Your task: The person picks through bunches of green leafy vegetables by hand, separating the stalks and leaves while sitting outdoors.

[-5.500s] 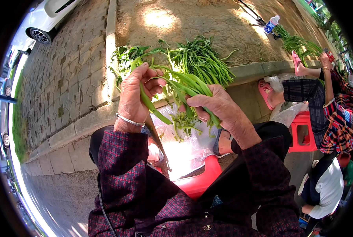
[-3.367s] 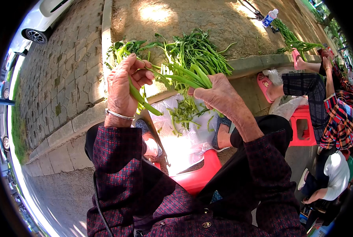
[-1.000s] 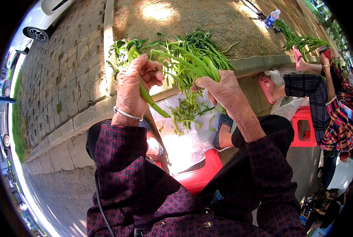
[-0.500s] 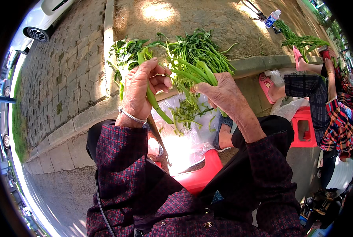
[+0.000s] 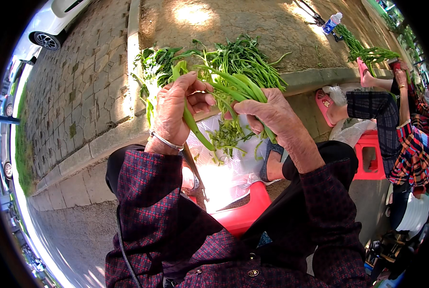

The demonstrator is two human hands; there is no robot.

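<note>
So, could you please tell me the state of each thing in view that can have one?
Left hand: curled, holding a green stalk.
Right hand: closed on a bunch of green stems.
Leafy greens: lying in a loose heap.
Plastic sheet: spread out, brightly sunlit in part.
Trimmings: scattered over the sheet.
Bottle: standing.
Red stool at right: upright.

Your left hand (image 5: 175,111) holds green stalk (image 5: 197,131); your right hand (image 5: 277,113) grips bunch of stems (image 5: 243,86). Loose bits (image 5: 229,136) lie on plastic sheet (image 5: 233,172) between your feet (image 5: 274,168).
</note>
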